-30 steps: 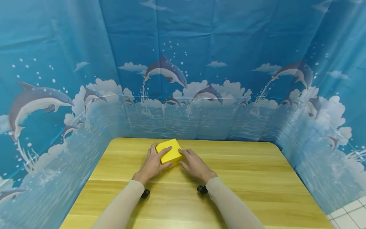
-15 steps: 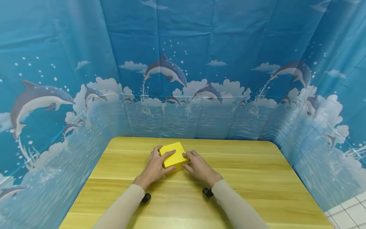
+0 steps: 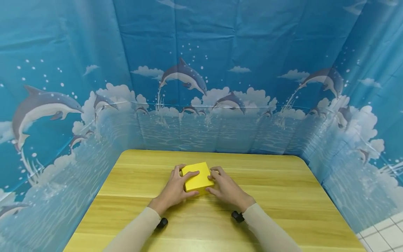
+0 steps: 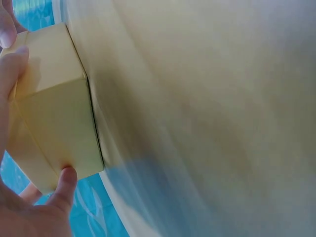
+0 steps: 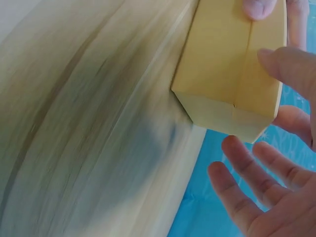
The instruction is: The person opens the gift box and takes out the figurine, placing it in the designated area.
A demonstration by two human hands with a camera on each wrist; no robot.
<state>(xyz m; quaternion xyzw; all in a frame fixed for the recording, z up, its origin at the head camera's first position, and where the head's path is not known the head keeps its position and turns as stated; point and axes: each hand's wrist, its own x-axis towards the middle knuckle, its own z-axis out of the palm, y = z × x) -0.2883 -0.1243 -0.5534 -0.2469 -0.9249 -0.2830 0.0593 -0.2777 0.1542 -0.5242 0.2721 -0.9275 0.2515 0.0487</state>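
A yellow box [image 3: 200, 180] with a seam running around it near its top sits on the wooden table. My left hand [image 3: 174, 189] grips its left part, one finger lying across the top and the thumb against the front face. At the right front corner, my right hand [image 3: 229, 189] holds the box between thumb and index finger. In the right wrist view, the other fingers [image 5: 254, 175] of that hand spread out beside the box's end. The left wrist view shows a fingertip pressing the end face of the box [image 4: 57, 128] below the seam.
The yellow wood-grain table [image 3: 277, 199] has rounded far corners. A blue curtain [image 3: 252, 42] printed with dolphins and clouds surrounds it on the back and both sides. White floor tiles [image 3: 385, 232] show at the lower right.
The box has moved right and closer to the person, turning slightly so its front edge lies straighter. Both hands have moved along with it, keeping hold.
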